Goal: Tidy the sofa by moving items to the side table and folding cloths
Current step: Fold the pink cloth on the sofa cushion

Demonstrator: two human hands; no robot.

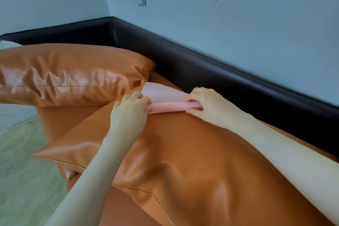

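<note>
Near the centre of the frame, a soft pale pink cloth (166, 97) is lying on top of a large glossy orange leather cushion (174, 148), and it looks to be partway through folding or rolling: its near edge is already forming a tight tube running left to right, while a loose flap is still rising behind it toward a second, wrinkled orange leather cushion (69, 73) at the middle left. So the cloth work seems well begun but not finished, and no side table is showing, so nothing can be judged about items moved there. The left hand (131, 111) is reaching in from the lower left, its fingers curling around the left end of the pink roll and pinching it. The right hand (203, 103) is coming in from the lower right along an outstretched forearm, knuckles up, fingers curling over and gripping the right end. Behind runs the dark brown leather sofa back (201, 60), against a pale blue wall (238, 14).
</note>
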